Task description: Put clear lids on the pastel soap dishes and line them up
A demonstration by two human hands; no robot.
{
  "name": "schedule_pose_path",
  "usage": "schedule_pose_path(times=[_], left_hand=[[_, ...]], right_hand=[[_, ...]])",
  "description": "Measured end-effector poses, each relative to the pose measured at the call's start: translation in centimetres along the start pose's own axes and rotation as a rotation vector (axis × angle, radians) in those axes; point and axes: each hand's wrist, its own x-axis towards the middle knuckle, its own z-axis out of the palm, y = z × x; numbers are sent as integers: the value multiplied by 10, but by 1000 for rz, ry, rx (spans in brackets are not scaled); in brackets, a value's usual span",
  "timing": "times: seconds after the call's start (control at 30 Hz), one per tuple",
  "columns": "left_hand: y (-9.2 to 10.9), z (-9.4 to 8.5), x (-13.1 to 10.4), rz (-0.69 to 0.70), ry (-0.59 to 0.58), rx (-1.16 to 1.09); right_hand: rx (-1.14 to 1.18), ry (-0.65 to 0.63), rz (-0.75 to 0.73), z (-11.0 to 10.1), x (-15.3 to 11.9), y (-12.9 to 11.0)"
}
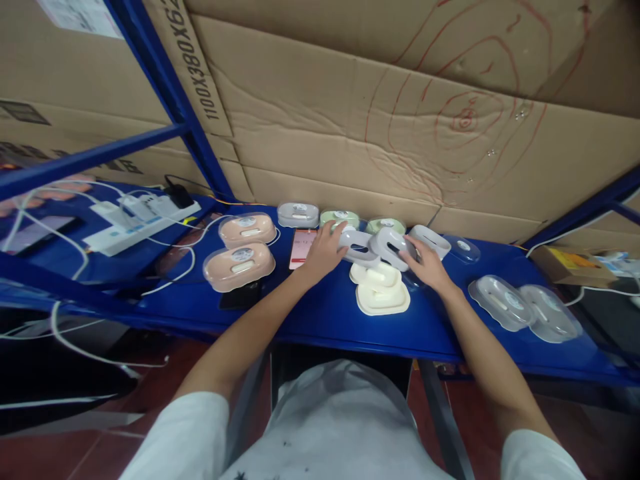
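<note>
My left hand (327, 249) is at the left end of a pale grey oval piece with a slot (354, 241), fingers spread and touching its edge. On the right, my right hand (425, 261) has its fingers round the right end of a second grey slotted piece (387, 248), which overlaps the first. Just below them, cream-coloured pieces (383, 297) lie partly stacked on the blue table (320, 313). Behind my right hand sits another pale grey piece (436, 240). A clear lid (463, 249) lies to its right.
Peach boxes (239, 267) and a lit phone (301, 248) are on the left. Green boxes (386, 226) and a grey one (298, 215) stand by the cardboard. Two lidded grey boxes (501, 302) lie right. A power strip (142, 223) with cables is far left.
</note>
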Motion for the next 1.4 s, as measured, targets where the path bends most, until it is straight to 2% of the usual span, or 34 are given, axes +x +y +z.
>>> schedule_pose_path(times=[0.13, 0.23, 0.4, 0.5, 0.6, 0.67, 0.77, 0.83, 0.9, 1.07, 1.27, 1.4], left_hand=[[5, -4, 0, 34, 26, 1], [11, -4, -2, 9, 53, 22], [14, 4, -6, -67, -21, 57], [14, 2, -5, -28, 32, 32], [18, -8, -5, 76, 58, -18], [24, -16, -6, 228, -12, -30], [32, -20, -9, 406, -191, -28], [35, -19, -11, 423, -265, -44], [35, -17, -11, 407, -280, -68], [30, -15, -8, 361, -196, -78], [30, -16, -7, 330, -92, -107], [29, -13, -6, 364, -15, -147]], right_hand=[[67, -56, -37, 11, -2, -13], [94, -99, -48, 15, 7, -15], [42, -136, -44, 11, 56, 6], [-37, -170, -26, 11, 87, 22], [-84, -222, -23, 13, 103, 31], [-91, -242, -38, 13, 106, 33], [-78, -247, -51, 7, 106, 37], [-72, -228, -28, 3, 106, 41], [-77, -199, 19, 0, 108, 45], [-82, -190, 77, 5, 113, 51], [-67, -266, -44, 11, 110, 40], [-74, -325, -90, 9, 108, 31]])
